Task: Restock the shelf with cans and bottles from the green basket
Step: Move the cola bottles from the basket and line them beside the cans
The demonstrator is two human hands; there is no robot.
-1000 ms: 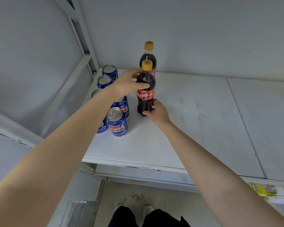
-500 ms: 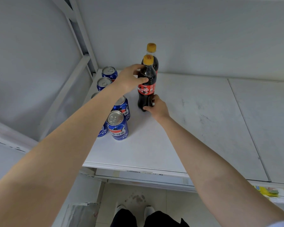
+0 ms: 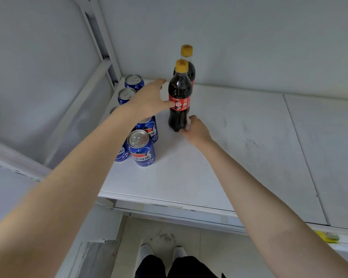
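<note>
In the head view, the front bottle (image 3: 180,89) of cola stands upright on the white shelf (image 3: 239,147), with its yellow cap on and its red label facing the camera. It serves as the marker for everything else. Directly behind it stands the rear bottle (image 3: 190,70) (same cap, same dark drink), so close that the two overlap from this angle. To its left sit the blue cans (image 3: 141,149), in a rough double line running from the back corner toward the front edge, some of them covered by the left forearm. To its right the shelf runs on as white board with a seam.

The left hand (image 3: 149,99) is spread wide at the bottle's left side, with the thumb on the label and the fingers reaching past the shoulder. Whether those fingers touch the plastic I cannot tell. The right hand (image 3: 197,131) is low at the bottle's base, its thumb and curled fingers pinching the foot.

The step looks like settling this bottle into line ahead of the rear one. It is best slid rather than lifted, steered from the base while the left hand steadies the top, since a tall bottle pushed only high up tips easily. It should stay off the cans to its left and be let go only once it stands flat. The green basket is out of view, so the remaining stock cannot be judged.
</note>
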